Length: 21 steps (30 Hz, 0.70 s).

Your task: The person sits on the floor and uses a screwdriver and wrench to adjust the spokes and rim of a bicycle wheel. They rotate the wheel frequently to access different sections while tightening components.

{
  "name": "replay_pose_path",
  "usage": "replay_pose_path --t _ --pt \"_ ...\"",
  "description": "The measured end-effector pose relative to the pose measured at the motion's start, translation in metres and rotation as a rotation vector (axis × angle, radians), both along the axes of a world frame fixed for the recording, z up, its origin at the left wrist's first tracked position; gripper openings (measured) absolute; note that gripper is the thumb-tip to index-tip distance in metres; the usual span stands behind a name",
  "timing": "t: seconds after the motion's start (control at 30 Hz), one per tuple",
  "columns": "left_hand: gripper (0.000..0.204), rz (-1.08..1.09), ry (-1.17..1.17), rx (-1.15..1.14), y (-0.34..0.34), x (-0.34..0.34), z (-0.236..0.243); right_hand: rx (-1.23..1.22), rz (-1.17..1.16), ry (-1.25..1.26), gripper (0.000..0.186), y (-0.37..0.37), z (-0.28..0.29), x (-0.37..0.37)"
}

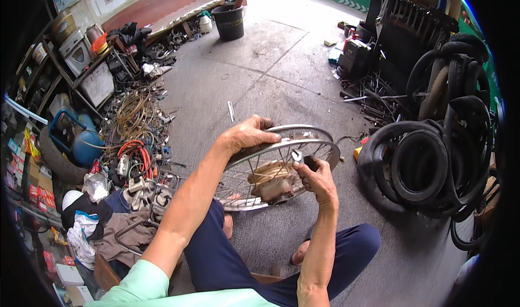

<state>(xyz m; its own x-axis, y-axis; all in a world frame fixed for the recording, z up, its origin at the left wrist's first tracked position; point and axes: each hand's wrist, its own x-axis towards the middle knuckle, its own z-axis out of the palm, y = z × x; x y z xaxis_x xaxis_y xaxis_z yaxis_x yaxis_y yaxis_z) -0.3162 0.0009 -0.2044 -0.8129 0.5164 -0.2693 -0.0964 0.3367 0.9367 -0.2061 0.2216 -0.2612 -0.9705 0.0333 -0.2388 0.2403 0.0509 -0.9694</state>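
A spoked metal wheel (311, 143) without a tyre stands tilted on the floor in front of my legs, its rusty hub (272, 185) toward me. My left hand (250, 135) is closed over the top left of the rim, with the thumb lying along it. Close to the right side of the wheel, my right hand (318, 181) grips a small wrench (297, 155) whose bright head points up by the spokes. The fingers hide most of the wrench's handle. Whether its head touches a spoke, I cannot tell.
Black tyres and inner tubes (417, 166) are piled at right. Tools (414, 14) hang behind them. Wires and scrap parts (135, 114) cover the left floor, near a blue tank (88, 149). A black bucket (228, 22) stands farther off. Cloths (127, 234) lie by my left arm.
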Motion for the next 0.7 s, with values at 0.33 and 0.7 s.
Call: replay_pose_path --t 0.33,0.7 --pt "0.041 0.033 0.116 -0.032 -0.003 -0.007 -0.01 0.435 -0.543 0.841 0.014 -0.085 -0.01 -0.011" --pt "0.033 0.018 0.247 -0.083 0.003 -0.001 -0.007 0.43 -0.546 0.86 0.024 -0.1 -0.029 -0.027"
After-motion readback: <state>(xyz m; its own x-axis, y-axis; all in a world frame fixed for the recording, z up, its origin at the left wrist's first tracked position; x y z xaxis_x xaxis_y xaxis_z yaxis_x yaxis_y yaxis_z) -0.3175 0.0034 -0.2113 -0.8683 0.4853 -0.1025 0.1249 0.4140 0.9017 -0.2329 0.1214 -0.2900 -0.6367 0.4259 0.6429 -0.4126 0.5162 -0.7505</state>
